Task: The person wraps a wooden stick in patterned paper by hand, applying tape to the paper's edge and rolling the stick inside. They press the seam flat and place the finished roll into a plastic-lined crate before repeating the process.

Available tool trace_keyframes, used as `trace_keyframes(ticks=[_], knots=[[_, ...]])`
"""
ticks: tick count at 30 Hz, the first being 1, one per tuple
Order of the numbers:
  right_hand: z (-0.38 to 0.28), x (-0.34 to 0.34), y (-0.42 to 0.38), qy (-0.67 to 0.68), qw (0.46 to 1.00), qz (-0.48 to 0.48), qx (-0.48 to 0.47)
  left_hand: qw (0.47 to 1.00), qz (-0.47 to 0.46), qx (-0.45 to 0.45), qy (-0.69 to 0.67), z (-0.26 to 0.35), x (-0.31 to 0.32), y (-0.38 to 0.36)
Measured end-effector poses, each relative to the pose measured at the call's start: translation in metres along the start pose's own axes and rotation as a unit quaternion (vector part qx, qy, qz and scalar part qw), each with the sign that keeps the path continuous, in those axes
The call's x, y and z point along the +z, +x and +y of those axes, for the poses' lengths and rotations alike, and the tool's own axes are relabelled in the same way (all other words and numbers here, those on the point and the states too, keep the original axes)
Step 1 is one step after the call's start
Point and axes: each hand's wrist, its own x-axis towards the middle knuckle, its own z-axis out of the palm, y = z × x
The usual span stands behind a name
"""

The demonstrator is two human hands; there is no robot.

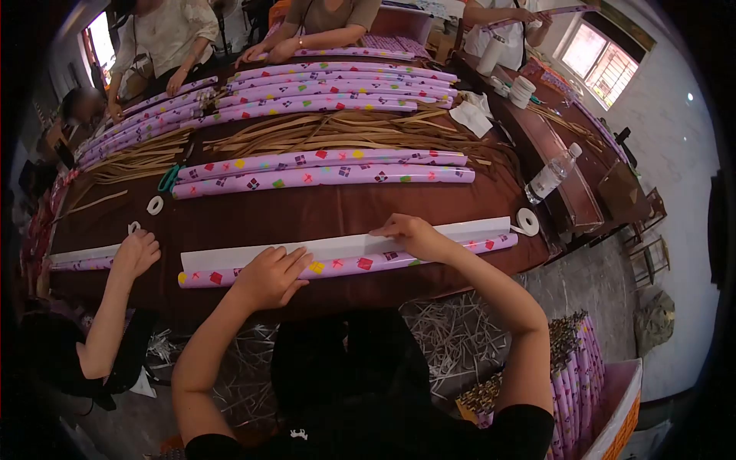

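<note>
A roll of purple wrapping paper (349,265) with colourful gift prints lies lengthwise before me. Its loose edge shows a white underside (468,228) along the far side. My left hand (268,277) rests over the roll left of its middle, fingers stretched across the paper and thumb apart. Farther right, my right hand (412,236) lies on the loose edge, its index finger extended to the left and touching the white side. By the roll's right end is a small roll of white tape (527,221).
Finished-looking purple rolls (322,176), brown strips (299,134) and green-handled scissors (169,179) lie beyond. A water bottle (553,173) stands at right. A neighbour's hand (138,254) works at left. More rolls fill a bin (625,406); paper scraps (452,337) litter the floor.
</note>
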Motion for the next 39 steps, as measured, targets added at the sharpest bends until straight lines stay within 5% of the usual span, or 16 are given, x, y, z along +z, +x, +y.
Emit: trace_keyframes(ticks=[3, 5, 10, 17, 22, 26, 28, 29, 31, 32, 34, 39], knots=[[-0.007, -0.008, -0.002, 0.100, 0.987, 0.020, 0.128, 1.000, 0.003, 0.001, -0.004, 0.000, -0.001, 0.001], [0.007, -0.013, -0.003, 0.150, 0.979, 0.037, 0.130, 1.000, 0.004, 0.003, -0.003, 0.000, -0.001, 0.001], [0.006, -0.025, -0.012, -0.078, 0.992, 0.070, 0.065, 1.000, 0.013, 0.004, -0.009, 0.000, -0.001, 0.000], [0.005, -0.016, -0.023, -0.189, 0.980, 0.061, 0.025, 1.000, 0.005, 0.000, -0.014, 0.001, 0.000, 0.000], [0.000, -0.017, -0.029, -0.389, 0.916, 0.015, -0.095, 1.000, 0.007, -0.001, -0.014, 0.000, 0.001, 0.000], [0.003, -0.025, -0.030, -0.371, 0.925, -0.017, -0.082, 1.000, 0.008, -0.004, -0.018, 0.000, 0.001, 0.000], [0.016, -0.029, -0.031, -0.132, 0.991, -0.004, 0.018, 1.000, 0.008, -0.003, -0.018, 0.000, 0.001, 0.000], [0.021, -0.031, -0.032, -0.134, 0.991, -0.004, 0.019, 1.000, 0.010, -0.002, -0.016, 0.000, 0.001, 0.000], [0.030, -0.033, -0.034, 0.107, 0.968, 0.102, 0.203, 1.000, 0.014, 0.000, -0.015, 0.000, 0.001, 0.000], [0.032, -0.033, -0.036, 0.105, 0.968, 0.103, 0.204, 1.000, 0.013, -0.001, -0.016, 0.001, 0.000, 0.001], [0.035, -0.030, -0.042, -0.103, 0.987, 0.113, 0.051, 1.000, 0.014, 0.000, -0.016, 0.001, 0.000, 0.001], [0.026, -0.031, -0.045, -0.126, 0.990, 0.065, 0.021, 1.000, 0.010, -0.005, -0.001, 0.001, 0.000, 0.001]])
